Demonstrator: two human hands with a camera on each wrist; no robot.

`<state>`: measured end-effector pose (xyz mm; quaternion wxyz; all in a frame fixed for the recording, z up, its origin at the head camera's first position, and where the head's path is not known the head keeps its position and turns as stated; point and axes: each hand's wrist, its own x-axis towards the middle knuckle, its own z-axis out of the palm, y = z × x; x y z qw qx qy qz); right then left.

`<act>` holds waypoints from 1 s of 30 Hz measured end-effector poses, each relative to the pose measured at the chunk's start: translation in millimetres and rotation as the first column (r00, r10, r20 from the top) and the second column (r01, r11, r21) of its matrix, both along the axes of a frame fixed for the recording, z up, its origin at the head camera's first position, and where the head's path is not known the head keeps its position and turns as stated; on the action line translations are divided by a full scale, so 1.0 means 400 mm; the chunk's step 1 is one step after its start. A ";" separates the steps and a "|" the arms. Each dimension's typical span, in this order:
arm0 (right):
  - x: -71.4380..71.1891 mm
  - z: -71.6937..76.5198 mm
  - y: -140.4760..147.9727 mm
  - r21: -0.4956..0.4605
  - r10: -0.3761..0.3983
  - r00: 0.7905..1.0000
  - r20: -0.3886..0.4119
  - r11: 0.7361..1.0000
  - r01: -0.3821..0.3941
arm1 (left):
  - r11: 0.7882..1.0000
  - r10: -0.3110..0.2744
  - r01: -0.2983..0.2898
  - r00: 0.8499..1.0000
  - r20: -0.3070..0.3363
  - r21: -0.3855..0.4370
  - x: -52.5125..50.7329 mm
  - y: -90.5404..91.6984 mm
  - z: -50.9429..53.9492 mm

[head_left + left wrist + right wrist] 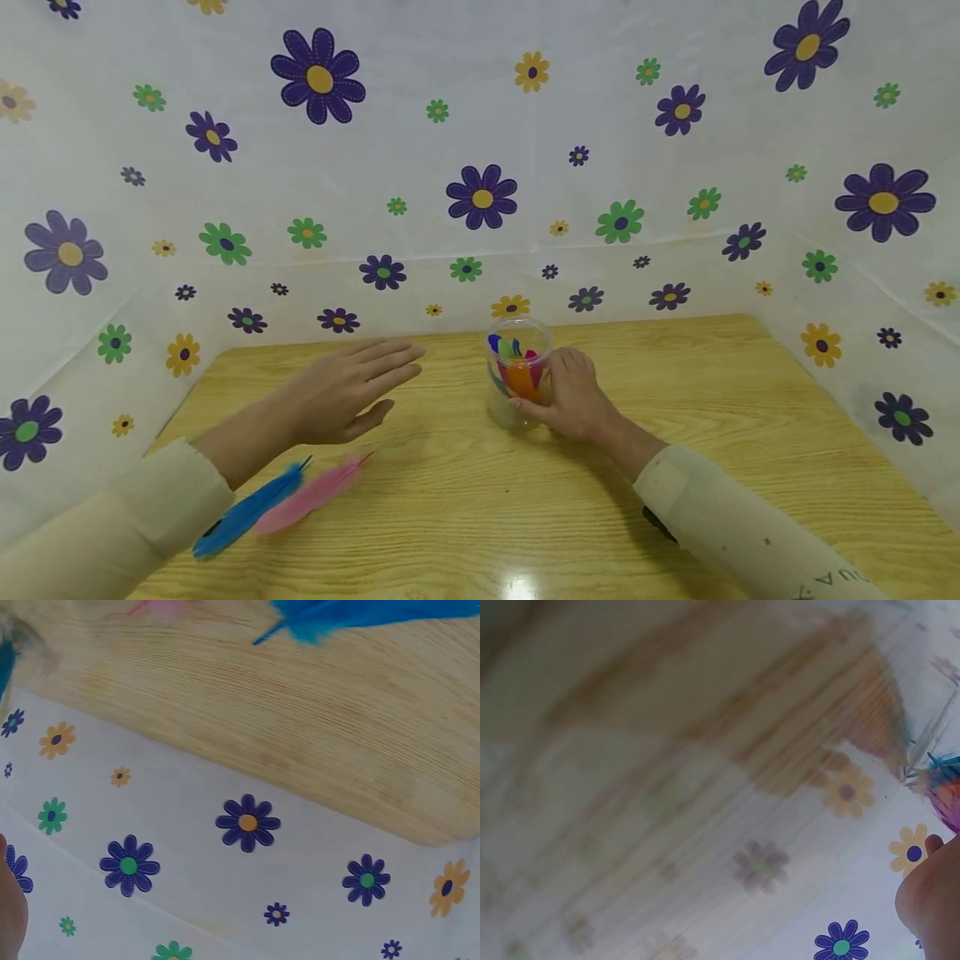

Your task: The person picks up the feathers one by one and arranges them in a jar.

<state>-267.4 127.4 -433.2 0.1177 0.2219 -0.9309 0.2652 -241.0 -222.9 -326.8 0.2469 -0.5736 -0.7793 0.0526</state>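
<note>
A clear plastic jar (510, 412) stands on the table in the head view, with orange, red, blue and green feathers (520, 377) inside. My right hand (576, 396) grips its right side, the thumb across the front. In the right wrist view, part of that hand (934, 904) shows below some bright feathers (946, 791). My left hand (352, 392) is held out to the left of the jar, fingers straight, holding nothing. Nearer to me, below that hand, lie a blue feather (251, 510) and a pink feather (315, 497) side by side.
The wooden table (480, 533) reaches back to a white cloth (405, 150) printed with flowers, which encloses it behind and on both sides. A dark object (660, 525) shows under the right sleeve. The right wrist view is largely blurred.
</note>
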 end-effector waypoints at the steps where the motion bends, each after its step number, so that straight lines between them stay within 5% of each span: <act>1: 0.000 0.000 0.000 0.001 -0.001 1.000 0.001 1.000 0.001 | 1.000 0.007 -0.007 1.000 -0.011 -0.013 -0.001 -0.009 -0.002; 10: -0.001 0.003 -0.004 0.017 -0.017 1.000 0.007 1.000 0.017 | 0.990 0.104 -0.107 0.994 -0.035 -0.096 -0.014 -0.111 -0.016; 17: 0.000 0.004 -0.004 0.019 -0.020 1.000 0.008 1.000 0.020 | 0.962 0.188 -0.189 0.982 -0.025 -0.199 0.003 -0.174 -0.044; 30: 0.000 0.002 -0.001 0.018 -0.017 1.000 0.015 1.000 0.017 | 0.931 0.168 -0.129 0.982 0.088 -0.342 0.050 -0.229 -0.144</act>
